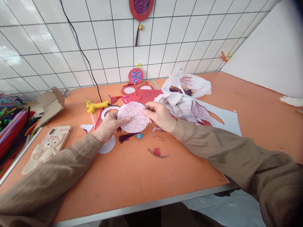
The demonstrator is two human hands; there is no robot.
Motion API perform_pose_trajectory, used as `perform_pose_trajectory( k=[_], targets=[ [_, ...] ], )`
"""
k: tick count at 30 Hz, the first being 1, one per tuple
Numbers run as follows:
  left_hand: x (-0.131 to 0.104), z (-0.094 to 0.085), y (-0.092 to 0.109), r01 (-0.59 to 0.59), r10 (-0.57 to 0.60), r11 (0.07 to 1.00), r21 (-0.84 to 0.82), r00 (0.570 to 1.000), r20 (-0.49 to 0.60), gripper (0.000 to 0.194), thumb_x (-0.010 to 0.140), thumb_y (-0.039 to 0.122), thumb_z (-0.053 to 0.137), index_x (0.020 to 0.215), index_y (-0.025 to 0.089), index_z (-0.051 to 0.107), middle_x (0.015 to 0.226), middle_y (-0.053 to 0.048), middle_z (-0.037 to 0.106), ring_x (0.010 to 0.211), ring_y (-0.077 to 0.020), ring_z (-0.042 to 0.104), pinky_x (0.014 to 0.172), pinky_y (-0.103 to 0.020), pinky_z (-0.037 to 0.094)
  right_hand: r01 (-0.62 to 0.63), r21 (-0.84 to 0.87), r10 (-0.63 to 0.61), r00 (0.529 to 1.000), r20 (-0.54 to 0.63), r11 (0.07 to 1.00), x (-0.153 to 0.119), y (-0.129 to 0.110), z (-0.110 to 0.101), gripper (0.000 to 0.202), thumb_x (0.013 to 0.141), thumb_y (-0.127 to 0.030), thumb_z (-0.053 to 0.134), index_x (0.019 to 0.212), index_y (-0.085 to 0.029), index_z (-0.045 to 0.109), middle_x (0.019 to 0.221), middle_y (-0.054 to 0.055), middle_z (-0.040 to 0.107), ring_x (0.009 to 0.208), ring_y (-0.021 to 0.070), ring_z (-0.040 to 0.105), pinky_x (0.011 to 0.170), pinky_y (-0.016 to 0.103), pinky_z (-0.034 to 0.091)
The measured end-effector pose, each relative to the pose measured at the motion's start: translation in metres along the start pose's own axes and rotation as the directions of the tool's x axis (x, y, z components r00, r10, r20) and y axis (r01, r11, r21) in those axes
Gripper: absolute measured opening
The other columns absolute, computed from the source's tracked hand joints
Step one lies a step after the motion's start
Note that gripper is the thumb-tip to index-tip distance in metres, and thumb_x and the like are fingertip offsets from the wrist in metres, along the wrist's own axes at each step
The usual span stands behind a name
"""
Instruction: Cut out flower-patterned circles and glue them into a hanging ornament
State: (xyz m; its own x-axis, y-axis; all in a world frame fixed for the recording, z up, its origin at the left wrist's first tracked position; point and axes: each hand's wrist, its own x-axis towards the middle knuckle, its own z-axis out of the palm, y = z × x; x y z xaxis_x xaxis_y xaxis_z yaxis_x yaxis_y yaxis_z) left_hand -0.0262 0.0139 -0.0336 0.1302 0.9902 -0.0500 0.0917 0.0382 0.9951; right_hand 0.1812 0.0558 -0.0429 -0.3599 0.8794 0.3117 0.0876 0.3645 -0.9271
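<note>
One white tiled wall (156, 28) behind, ruled with dark lines; in front, one orange bench (165, 179) with a pale metal edge and small scraps scattered about. At far right, one plain white panel (265, 50). Two brown sleeves (203, 138) across the bench, the left partly over one cartoon-cased phone (62, 134), the right in front of one cut white sheet (233, 121). Near the wall, one white plastic bag (199, 84), touching one crumpled, line-printed heap (176, 105). At far left, one bent cardboard piece (53, 97) beside bundled pipe cleaners (16, 123), too tangled to count. Beyond the left sleeve, one yellow glue gun (98, 105). At centre, one flower-patterned disc (136, 118), held by both hands: left grip (110, 126) closed on the left edge, thumb across the front; right grip (161, 116) in a narrow pinch at the upper right. Four red round ornaments (135, 75): one on the wall, one against its foot, two white-centred below. Under the disc, one dark tassel (125, 137) and one blue bead (139, 136); whether attached, cannot tell.
</note>
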Motion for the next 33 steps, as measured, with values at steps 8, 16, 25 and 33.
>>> perform_pose_trajectory(
  k=[8, 16, 25, 33],
  targets=[
    [0.001, 0.0, -0.008, -0.049, 0.046, 0.997, -0.053, 0.998, -0.051, 0.039, 0.056, 0.044, 0.091, 0.062, 0.015, 0.065, 0.049, 0.001, 0.059, 0.037, -0.0068, 0.046, 0.034, -0.019, 0.036, -0.016, -0.014, 0.016, 1.0, 0.016, 1.0, -0.001, 0.003, -0.001, 0.041, 0.085, -0.054, 0.066, 0.067, -0.021, 0.051, 0.048, -0.006, 0.046, 0.039, 0.0078, 0.045, 0.044, 0.024, 0.033],
    [0.001, 0.0, -0.013, -0.054, 0.047, 0.995, -0.086, 0.996, -0.079, 0.035, 0.061, 0.042, 0.088, 0.063, 0.014, 0.066, 0.047, 0.001, 0.058, 0.036, -0.0062, 0.043, 0.033, -0.018, 0.031, -0.011, -0.421, 0.053, 0.995, 0.088, 0.907, 0.013, -0.018, -0.025, 0.019, 0.09, -0.033, 0.062, 0.077, -0.02, 0.06, 0.059, -0.001, 0.06, 0.05, 0.0127, 0.055, 0.057, 0.029, 0.042],
    [0.0, 0.002, -0.02, -0.07, 0.053, 0.992, -0.106, 0.987, -0.149, 0.034, 0.064, 0.042, 0.086, 0.065, 0.015, 0.065, 0.05, -0.001, 0.059, 0.037, -0.0081, 0.046, 0.035, -0.02, 0.035, 0.135, -0.935, 0.321, 0.915, 0.245, 0.329, 0.031, -0.017, -0.065, 0.018, 0.082, -0.018, 0.069, 0.065, -0.018, 0.062, 0.079, 0.009, 0.068, 0.08, 0.0253, 0.064, 0.067, 0.034, 0.04],
    [-0.002, 0.005, -0.02, -0.087, 0.06, 0.985, -0.146, 0.982, -0.181, 0.038, 0.062, 0.044, 0.088, 0.066, 0.015, 0.065, 0.051, 0.0, 0.06, 0.038, -0.0085, 0.046, 0.035, -0.021, 0.035, 0.158, -0.975, 0.331, 0.922, 0.202, 0.157, 0.025, -0.01, -0.048, 0.031, 0.086, -0.032, 0.061, 0.111, -0.014, 0.065, 0.116, 0.02, 0.068, 0.109, 0.0371, 0.064, 0.07, 0.037, 0.042]
  ],
)
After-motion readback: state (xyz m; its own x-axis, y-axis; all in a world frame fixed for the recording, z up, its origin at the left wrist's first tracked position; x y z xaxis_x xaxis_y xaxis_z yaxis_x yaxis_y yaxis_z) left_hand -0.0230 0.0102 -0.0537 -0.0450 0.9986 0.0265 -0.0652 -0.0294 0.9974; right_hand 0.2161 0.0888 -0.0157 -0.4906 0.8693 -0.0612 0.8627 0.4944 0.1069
